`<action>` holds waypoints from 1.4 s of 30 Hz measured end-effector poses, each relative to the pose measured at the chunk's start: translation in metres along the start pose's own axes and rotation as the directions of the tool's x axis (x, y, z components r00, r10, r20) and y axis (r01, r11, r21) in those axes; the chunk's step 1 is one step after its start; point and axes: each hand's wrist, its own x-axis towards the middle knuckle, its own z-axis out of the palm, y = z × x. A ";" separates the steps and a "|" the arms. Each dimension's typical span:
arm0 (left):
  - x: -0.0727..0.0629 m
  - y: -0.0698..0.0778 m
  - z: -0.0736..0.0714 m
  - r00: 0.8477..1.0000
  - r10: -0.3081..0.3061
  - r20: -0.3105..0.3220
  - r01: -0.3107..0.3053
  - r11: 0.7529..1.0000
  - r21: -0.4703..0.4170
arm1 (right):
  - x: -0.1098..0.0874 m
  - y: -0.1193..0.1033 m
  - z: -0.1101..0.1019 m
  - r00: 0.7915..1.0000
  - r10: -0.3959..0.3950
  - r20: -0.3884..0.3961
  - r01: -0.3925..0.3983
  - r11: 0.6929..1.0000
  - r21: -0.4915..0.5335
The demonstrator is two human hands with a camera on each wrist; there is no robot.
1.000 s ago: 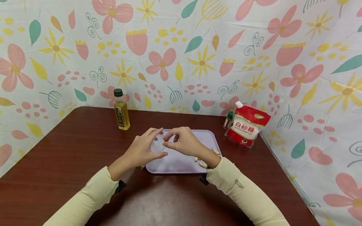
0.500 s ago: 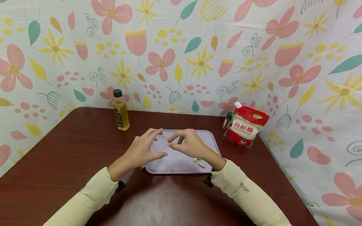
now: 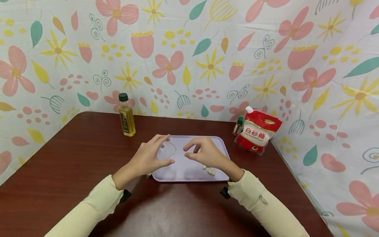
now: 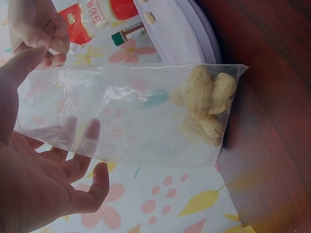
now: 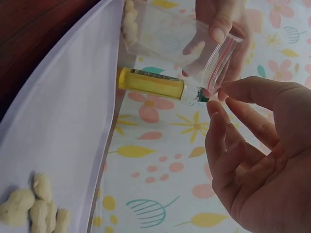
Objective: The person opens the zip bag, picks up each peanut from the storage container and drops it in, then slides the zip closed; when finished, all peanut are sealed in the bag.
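A clear zip bag (image 4: pixel 126 111) hangs from my left hand (image 3: pixel 146 156), which holds its mouth between the thumb and the fingers. Several unshelled peanuts (image 4: pixel 199 94) lie at the bottom of the bag. A red line runs across the bag near its mouth, which bows round in the head view. To the right of the bag, my right hand (image 3: pixel 208 153) is raised over the tray (image 3: pixel 183 176), its thumb and forefinger bent with a gap between them and nothing held. More peanuts (image 5: pixel 41 208) lie on the right part of the tray, partly hidden by the right forearm in the head view.
An oil bottle (image 3: pixel 127 120) with a green cap stands at the back left of the brown table (image 3: pixel 74 158). At the back right are a red and white sugar pouch (image 3: pixel 257 131) and a small green-capped bottle (image 3: pixel 238 126). A flowered cloth (image 3: pixel 189 65) hangs behind.
My right hand has drawn away from the bag's mouth to the right, leaving a widening gap. The left hand and the bag stay where they were.
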 end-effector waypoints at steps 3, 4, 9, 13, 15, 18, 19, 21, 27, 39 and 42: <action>0.001 0.001 0.001 1.000 -0.003 0.002 0.003 1.000 -0.001 | -0.005 0.005 -0.002 1.000 0.019 0.000 -0.019 1.000 -0.010; 0.001 0.001 0.001 1.000 -0.005 0.003 0.005 1.000 -0.002 | -0.007 0.007 -0.002 1.000 0.023 0.002 -0.023 1.000 -0.011; 0.001 0.000 0.003 1.000 -0.011 0.013 0.011 1.000 -0.014 | -0.015 0.016 -0.006 0.999 0.035 0.006 -0.035 0.999 -0.017; 0.002 0.001 0.004 1.000 -0.018 0.012 0.018 1.000 -0.023 | -0.022 0.023 -0.010 0.998 0.058 0.022 -0.057 0.998 -0.028; 0.002 0.001 0.004 1.000 -0.020 0.011 0.021 0.999 -0.024 | -0.026 0.027 -0.011 0.997 0.074 0.037 -0.074 0.997 -0.026; 0.001 0.001 0.004 1.000 -0.017 0.012 0.018 1.000 -0.020 | -0.033 0.034 -0.015 0.993 0.098 0.067 -0.097 0.995 -0.021; 0.001 0.001 0.004 1.000 -0.014 0.010 0.015 1.000 -0.020 | -0.035 0.036 -0.016 0.992 0.102 0.074 -0.101 0.995 -0.019; 0.001 0.002 0.004 1.000 -0.008 0.005 0.008 1.000 -0.020 | -0.039 0.040 -0.018 0.991 0.108 0.083 -0.107 0.994 -0.019; 0.001 0.001 0.003 1.000 0.007 -0.007 -0.007 1.000 -0.018 | -0.050 0.048 -0.023 0.985 0.143 0.098 -0.140 0.990 -0.031; 0.000 -0.001 0.001 1.000 0.004 -0.007 -0.005 1.000 -0.007 | -0.067 0.072 -0.029 0.958 0.242 0.152 -0.232 0.969 -0.080; 0.001 -0.001 0.001 1.000 0.006 -0.008 -0.006 1.000 -0.008 | -0.070 0.077 -0.029 0.953 0.253 0.170 -0.242 0.967 -0.082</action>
